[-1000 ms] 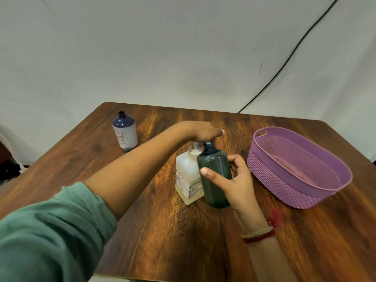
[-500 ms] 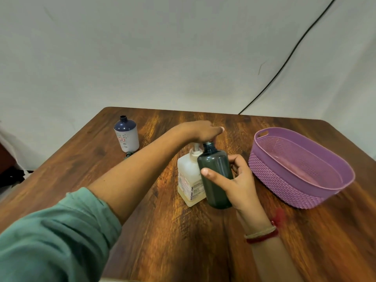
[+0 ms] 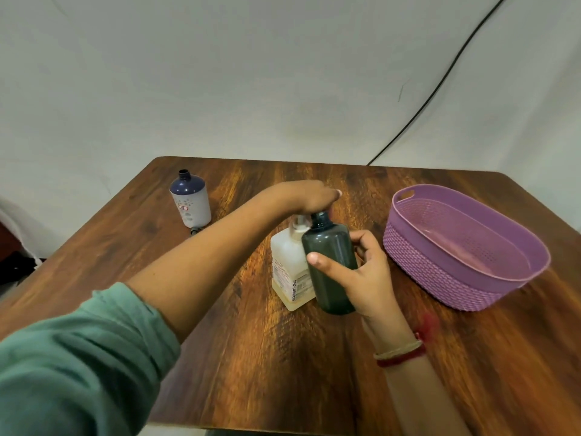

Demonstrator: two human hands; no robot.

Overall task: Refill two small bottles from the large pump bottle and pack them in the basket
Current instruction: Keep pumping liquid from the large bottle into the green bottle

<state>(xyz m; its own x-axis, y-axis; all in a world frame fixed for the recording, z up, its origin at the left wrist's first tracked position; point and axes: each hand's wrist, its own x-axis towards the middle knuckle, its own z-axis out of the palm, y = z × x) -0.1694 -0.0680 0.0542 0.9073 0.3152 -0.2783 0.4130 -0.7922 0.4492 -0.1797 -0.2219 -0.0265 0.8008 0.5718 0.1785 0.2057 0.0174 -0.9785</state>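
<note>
1. Plain pale wall (image 3: 251, 89) stands behind a dark, streaky wooden desk (image 3: 283, 357) with rounded corners; one black cable (image 3: 440, 86) runs down the wall to the desk's far edge.
2. One large pump bottle (image 3: 287, 265), squarish and translucent white with a printed label, stands mid-desk.
3. Two small bottles are in sight. One dark green bottle (image 3: 330, 259), smooth and cylindrical, is held upright just right of the pump bottle, touching it, its open neck under the pump head.
4. The right hand (image 3: 358, 275) has its grip wrapped around the dark green bottle, thumb across the near face.
5. The left hand (image 3: 309, 198) lies palm down on the pump head; how its fingers close I cannot tell.
6. The second small bottle, a navy and white bottle (image 3: 190, 201), stands uncapped at the far left, well apart.
7. One purple basket (image 3: 440, 272), oval, woven-patterned plastic, sits at the right.
8. Against half a second ago both hands and every bottle keep the same arrangement; only the camera's view has shifted slightly.
9. A green sleeve (image 3: 78, 357) covers the left upper arm; red and pale bands (image 3: 401, 354) circle the right wrist.
</note>
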